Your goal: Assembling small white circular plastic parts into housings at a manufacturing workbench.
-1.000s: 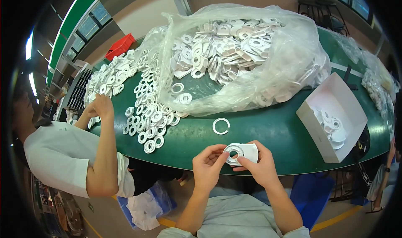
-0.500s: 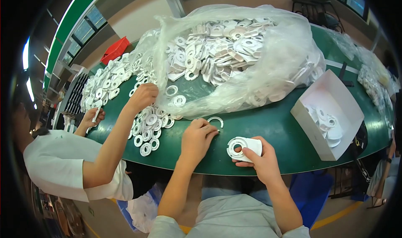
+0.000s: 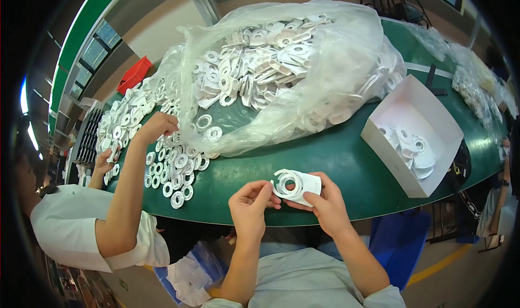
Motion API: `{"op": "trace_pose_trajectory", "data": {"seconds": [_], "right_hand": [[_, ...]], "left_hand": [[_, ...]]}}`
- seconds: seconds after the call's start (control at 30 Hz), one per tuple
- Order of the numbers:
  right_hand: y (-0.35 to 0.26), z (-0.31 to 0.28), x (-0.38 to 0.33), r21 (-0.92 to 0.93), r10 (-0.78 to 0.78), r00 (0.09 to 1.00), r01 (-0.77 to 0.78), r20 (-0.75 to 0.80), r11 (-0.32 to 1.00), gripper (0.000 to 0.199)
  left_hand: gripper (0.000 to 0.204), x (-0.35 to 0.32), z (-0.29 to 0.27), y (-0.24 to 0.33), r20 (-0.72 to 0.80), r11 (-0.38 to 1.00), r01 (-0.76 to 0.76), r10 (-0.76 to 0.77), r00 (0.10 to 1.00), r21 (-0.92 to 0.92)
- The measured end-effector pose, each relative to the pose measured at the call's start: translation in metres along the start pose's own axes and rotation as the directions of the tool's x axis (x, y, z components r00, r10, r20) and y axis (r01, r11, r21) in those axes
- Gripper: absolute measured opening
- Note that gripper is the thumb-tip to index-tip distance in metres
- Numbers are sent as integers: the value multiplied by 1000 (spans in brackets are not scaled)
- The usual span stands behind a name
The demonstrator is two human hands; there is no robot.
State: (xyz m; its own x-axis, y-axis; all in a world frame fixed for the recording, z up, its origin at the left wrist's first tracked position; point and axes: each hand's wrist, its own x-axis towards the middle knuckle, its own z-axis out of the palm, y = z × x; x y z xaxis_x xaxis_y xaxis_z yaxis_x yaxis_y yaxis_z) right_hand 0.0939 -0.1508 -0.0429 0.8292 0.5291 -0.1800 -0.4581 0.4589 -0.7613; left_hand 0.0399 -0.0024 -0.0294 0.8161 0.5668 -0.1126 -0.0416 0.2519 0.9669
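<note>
My right hand (image 3: 328, 206) grips a flat white plastic part (image 3: 311, 183) with a rounded, holed end, thumb on top and fingers beneath. Pinched between the thumb and fingers of my left hand (image 3: 250, 204) is a thin white C-shaped ring (image 3: 275, 189). It lies at the left side of the part's round end; whether it is seated there I cannot tell. Both hands are close together above the table's near edge.
On the green table (image 3: 238, 170) lies a big clear plastic bag (image 3: 346, 53) full of white parts. White rings (image 3: 176, 164) are heaped to the left, beside a co-worker's hand (image 3: 158, 126). A white box (image 3: 374, 134) holding parts stands right; a red bin (image 3: 134, 74) is far left.
My left hand has picked the C-shaped ring up off the table and brought it down and right to the white part. My right hand has shifted slightly left. The co-worker's arms moved a little.
</note>
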Motion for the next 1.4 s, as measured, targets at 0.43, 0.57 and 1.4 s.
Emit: {"op": "trace_pose_trajectory", "data": {"seconds": [0.43, 0.57, 1.4], "right_hand": [[4, 3, 1, -131, -82, 995, 75, -49, 989, 23], [4, 3, -1, -79, -82, 995, 78, -55, 994, 18], [-10, 3, -7, -65, -10, 1000, 10, -14, 998, 17]], "left_hand": [[8, -11, 14, -7, -51, 996, -70, 73, 996, 51], [8, -13, 9, -4, -18, 992, -77, 80, 997, 100], [20, -19, -2, -10, 130, 995, -100, 95, 987, 30]]}}
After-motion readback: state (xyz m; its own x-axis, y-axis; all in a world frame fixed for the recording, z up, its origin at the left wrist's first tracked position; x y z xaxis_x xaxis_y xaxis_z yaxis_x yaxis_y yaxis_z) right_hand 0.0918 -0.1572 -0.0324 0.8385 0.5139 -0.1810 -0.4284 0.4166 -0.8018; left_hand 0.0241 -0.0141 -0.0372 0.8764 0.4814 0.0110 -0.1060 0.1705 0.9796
